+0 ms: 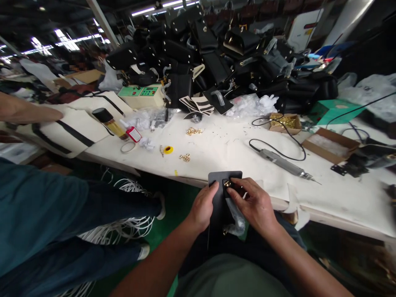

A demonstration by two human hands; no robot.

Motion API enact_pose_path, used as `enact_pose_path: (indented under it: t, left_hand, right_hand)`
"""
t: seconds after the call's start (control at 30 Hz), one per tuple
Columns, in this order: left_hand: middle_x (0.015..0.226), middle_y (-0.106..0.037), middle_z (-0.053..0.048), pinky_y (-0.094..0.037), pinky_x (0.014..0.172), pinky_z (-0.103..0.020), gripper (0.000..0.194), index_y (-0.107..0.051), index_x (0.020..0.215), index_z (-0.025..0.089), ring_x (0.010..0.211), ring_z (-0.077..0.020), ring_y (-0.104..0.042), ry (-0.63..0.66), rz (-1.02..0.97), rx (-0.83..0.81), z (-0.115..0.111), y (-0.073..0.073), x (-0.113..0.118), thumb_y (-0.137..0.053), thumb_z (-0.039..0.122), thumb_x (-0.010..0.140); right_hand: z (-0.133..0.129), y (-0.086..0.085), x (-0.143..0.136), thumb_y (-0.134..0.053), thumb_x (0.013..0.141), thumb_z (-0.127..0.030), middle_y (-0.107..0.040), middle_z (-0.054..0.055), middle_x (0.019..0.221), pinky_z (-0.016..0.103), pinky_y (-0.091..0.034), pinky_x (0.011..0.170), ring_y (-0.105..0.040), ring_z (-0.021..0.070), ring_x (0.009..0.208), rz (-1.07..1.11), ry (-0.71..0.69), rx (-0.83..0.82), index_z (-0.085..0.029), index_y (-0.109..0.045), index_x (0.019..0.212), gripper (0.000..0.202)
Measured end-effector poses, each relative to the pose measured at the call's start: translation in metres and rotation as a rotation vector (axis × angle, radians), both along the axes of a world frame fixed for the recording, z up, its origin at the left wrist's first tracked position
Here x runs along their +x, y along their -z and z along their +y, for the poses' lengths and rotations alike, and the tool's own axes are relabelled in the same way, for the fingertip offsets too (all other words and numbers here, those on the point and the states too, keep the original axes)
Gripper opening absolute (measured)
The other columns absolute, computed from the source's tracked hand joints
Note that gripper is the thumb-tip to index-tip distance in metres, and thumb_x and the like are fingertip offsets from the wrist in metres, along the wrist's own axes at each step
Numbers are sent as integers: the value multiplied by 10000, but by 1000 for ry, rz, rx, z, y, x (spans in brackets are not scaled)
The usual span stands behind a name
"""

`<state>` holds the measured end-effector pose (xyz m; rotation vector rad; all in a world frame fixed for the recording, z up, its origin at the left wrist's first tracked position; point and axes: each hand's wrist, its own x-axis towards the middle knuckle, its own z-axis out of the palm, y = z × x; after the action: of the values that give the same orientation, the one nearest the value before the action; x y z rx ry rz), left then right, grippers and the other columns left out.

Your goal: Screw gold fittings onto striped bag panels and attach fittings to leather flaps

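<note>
Just off the table's front edge, over my lap, I hold a dark grey flat bag panel [216, 214] with a rounded top. My left hand [202, 206] is closed on its left side, thumb lying on the face. The fingertips of my right hand [255, 202] pinch around a small gold metal fitting [227, 184] on a black tab near the panel's top. A handle wrapped in clear plastic [237, 218] hangs below that tab, with another gold fitting at its lower end. My right fingers partly cover the tab.
Small gold parts [185, 157] lie on the white table [216, 154] near a yellow roll [168, 150]. An electric screwdriver [281, 163] with a cord rests at right, by cardboard boxes [331, 144]. Black bags [216, 66] are heaped behind. A co-worker [62, 214] stands at left.
</note>
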<state>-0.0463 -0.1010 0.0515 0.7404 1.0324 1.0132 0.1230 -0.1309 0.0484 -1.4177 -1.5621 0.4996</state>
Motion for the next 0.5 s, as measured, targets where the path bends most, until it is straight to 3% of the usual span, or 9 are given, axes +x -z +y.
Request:
enact_pose_path:
  t: [0.13,0.33,0.5]
  left_hand:
    - [1075,-805,-97,-516,1018,-361,436,-799,1058,127,1074,-267,-713,148,14,77,-1,-1,0,-691,525,918]
    - [1130,-797,-93,-508,1017,-354,445,-784,1124,138,1112,-281,-707,221,57,119,-1,-4,0,-624,523,967]
    - [1122,-800,-88,-501,1041,-367,439,-783,1128,148,1112,-288,-710,232,70,114,-1,-8,2,-633,523,956]
  right_hand:
    - [1,-3,-2,-693,948,-355,-718,66,967,320,-524,673,-641,175,730,62,25,-19,-210,-755,1060,193]
    - [1,-4,-2,-784,851,-469,-686,16,744,267,-447,524,-568,149,593,454,-18,-314,-193,-709,888,289]
    - [-2,-4,-4,-755,890,-433,-769,62,897,328,-559,706,-697,212,789,372,9,-142,-211,-796,914,228]
